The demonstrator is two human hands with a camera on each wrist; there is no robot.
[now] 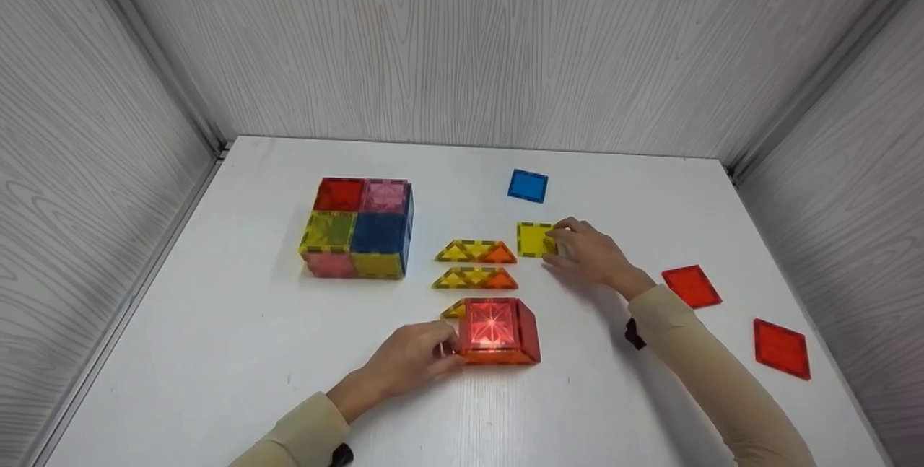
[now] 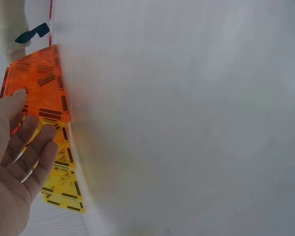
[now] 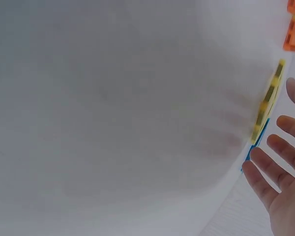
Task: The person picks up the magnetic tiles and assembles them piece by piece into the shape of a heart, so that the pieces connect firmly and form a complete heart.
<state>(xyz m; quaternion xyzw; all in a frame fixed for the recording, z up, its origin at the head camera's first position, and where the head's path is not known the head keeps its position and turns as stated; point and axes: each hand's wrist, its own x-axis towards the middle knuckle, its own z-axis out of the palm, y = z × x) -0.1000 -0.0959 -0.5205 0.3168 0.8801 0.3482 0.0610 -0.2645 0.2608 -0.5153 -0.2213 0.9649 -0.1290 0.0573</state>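
A small box of red and orange magnetic tiles (image 1: 491, 326), with a starburst pattern on its top, stands near the table's middle. My left hand (image 1: 415, 359) is at its left side, thumb tip overlapping the orange face (image 2: 39, 83) in the left wrist view, the other fingers loosely bent beside it. Farther back, my right hand (image 1: 592, 254) reaches over the right edge of a yellow square tile (image 1: 533, 239). Its fingers are spread in the right wrist view, with the fingertips close to that yellow tile (image 3: 269, 103). Beyond lies a blue square tile (image 1: 528, 185).
Two flat yellow-and-orange tile strips (image 1: 469, 278) lie behind the red box, and part of another yellow piece (image 1: 452, 310) shows at its back left. A larger multicoloured tile block (image 1: 357, 229) stands left. Two red square tiles (image 1: 691, 286) lie right. Grey panels (image 1: 469, 48) enclose the table.
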